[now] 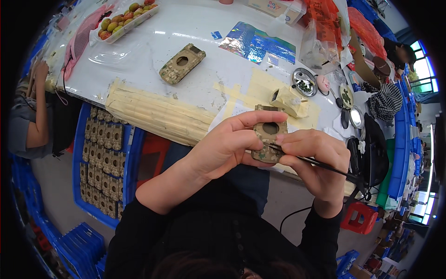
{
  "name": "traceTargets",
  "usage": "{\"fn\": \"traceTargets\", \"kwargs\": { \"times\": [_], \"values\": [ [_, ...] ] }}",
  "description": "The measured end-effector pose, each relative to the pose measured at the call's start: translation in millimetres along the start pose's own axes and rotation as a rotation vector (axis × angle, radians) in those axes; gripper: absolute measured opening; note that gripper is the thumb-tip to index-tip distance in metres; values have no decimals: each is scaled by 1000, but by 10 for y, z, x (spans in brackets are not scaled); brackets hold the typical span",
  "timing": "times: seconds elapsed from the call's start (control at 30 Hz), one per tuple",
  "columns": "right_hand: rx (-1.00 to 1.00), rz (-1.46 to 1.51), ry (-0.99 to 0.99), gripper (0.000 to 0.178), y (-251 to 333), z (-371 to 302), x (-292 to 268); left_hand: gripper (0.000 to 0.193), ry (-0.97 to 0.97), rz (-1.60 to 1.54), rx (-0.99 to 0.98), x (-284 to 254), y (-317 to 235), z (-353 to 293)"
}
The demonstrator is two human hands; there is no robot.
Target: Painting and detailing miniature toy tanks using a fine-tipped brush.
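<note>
Left hand [227, 145]: grip around boxy tan-camouflage tank hull [265, 154], over white desk's [183, 21] near edge. Right hand [318, 151]: pinching slim black tool [325, 166] to it. Hull looks light, stiff, plastic-like; long sides suit holding.

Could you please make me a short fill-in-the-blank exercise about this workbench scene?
1. Of the left hand and the right hand, the one holding the thin black tool is the ____ one.
2. Besides the camouflage part in hand, the number of matching parts lying on the table is ____.
3. The crate holding rows of similar parts is coloured ____.
4. The fruit sits toward the picture's upper ____ corner.

Missing words: right; one; blue; left.
</note>
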State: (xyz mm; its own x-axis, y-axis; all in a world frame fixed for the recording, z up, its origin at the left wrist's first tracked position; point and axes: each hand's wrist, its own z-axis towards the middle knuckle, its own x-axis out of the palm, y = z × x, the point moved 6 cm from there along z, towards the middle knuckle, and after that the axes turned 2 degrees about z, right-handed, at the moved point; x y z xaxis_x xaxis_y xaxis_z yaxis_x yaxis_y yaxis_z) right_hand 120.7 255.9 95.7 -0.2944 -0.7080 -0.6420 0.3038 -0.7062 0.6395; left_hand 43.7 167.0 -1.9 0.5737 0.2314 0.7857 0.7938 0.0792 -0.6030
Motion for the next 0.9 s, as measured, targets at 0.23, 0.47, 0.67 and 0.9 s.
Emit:
{"fn": "traceTargets", "kwargs": {
  "times": [0.23,0.47,0.67,0.9],
  "values": [
    [25,58,-23,19,-19,-6,-18,61,17,20,16,21,-21,-8],
    [90,257,-144,20,-133,-100,-46,65,79,-74,-28,-13,-14,-29],
    [63,406,-309,15,-279,-184,-29,74,87,-215,-82,33,-20,-31],
    [36,460,-362,11,-370,-199,34,75,106,-228,-80,43,-24,-40]
  ]
}}
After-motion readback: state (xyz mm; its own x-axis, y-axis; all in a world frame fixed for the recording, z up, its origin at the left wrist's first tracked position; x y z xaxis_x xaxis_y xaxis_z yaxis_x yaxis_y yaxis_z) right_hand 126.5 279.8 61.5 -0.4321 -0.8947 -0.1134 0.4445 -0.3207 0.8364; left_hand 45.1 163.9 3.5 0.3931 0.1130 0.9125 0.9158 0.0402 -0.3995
